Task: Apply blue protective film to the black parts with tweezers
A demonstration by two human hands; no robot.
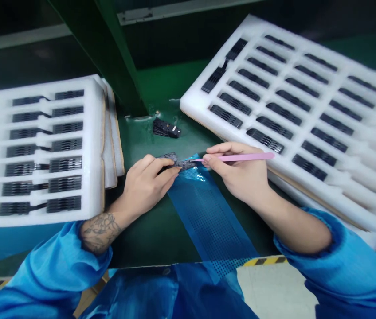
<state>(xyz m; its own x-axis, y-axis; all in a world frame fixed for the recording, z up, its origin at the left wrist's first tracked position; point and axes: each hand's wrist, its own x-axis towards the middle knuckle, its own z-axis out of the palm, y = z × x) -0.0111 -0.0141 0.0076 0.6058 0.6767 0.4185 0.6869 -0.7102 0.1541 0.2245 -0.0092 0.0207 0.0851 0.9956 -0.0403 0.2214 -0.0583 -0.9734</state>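
Black part (179, 165) pinched above blue sheet (208, 212), between both hands.
Left hand (148, 184) grips it narrowly, steadying it for the pink pick (241, 157), held narrowly in right hand (236, 173); white foam trays (188, 104) keep other parts apart in slots.

On your left lies one foam tray (93, 146), on your right lies another foam tray (191, 104). Between them, on the workbench (138, 137), you have a perforated film sheet (208, 217), and one loose part (166, 128) lies behind it.
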